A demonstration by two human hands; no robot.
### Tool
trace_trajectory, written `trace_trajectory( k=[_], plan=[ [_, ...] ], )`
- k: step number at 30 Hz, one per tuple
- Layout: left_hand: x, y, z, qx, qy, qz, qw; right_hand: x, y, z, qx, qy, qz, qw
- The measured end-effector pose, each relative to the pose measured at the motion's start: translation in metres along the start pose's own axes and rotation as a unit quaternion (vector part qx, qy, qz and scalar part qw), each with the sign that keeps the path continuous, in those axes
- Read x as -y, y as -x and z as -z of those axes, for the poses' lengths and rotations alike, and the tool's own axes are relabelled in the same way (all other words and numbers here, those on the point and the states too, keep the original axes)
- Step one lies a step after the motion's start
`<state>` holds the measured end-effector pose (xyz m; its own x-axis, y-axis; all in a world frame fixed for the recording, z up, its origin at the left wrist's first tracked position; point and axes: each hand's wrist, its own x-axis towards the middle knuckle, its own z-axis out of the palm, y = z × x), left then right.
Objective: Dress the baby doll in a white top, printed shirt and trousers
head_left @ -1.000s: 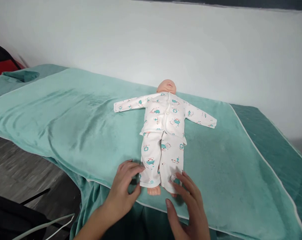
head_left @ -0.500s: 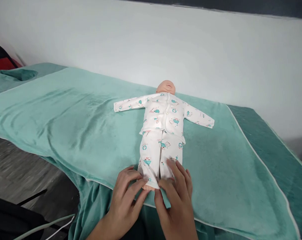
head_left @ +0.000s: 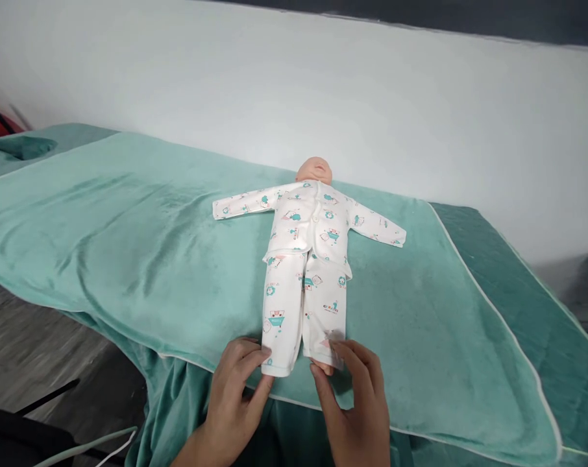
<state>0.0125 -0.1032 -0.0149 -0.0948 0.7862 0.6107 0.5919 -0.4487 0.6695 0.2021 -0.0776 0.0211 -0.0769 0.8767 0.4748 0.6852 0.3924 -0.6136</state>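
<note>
A baby doll [head_left: 314, 170] lies on its back on a teal blanket [head_left: 128, 233], arms spread. It wears a white printed shirt [head_left: 308, 224] and matching white trousers [head_left: 298, 311]. My left hand [head_left: 235, 395] pinches the cuff of the trouser leg on the left. My right hand [head_left: 355, 395] pinches the cuff of the other trouser leg, where a bit of the doll's foot shows between thumb and fingers. Both hands are at the blanket's near edge.
The blanket covers a darker teal padded table [head_left: 527, 272] that stands along a white wall. A folded teal cloth [head_left: 16, 148] lies at the far left. Grey floor, a dark chair part and a pale cable [head_left: 80, 444] show at the lower left.
Both hands went from hovering open beside the doll's feet to gripping the trouser cuffs. The trouser legs now reach lower over the feet, and the left foot is covered.
</note>
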Motion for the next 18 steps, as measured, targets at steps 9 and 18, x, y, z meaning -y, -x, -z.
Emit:
trace_trajectory(
  k=[9,18],
  plan=[
    [0.001,0.001,-0.001,0.053,-0.088,-0.054,0.993,0.004,-0.009,0.019,0.021,-0.037,0.072,0.996],
    [-0.003,-0.001,-0.004,0.036,-0.101,-0.043,0.993,-0.004,-0.005,0.002,0.014,-0.067,0.027,0.997]
  ],
)
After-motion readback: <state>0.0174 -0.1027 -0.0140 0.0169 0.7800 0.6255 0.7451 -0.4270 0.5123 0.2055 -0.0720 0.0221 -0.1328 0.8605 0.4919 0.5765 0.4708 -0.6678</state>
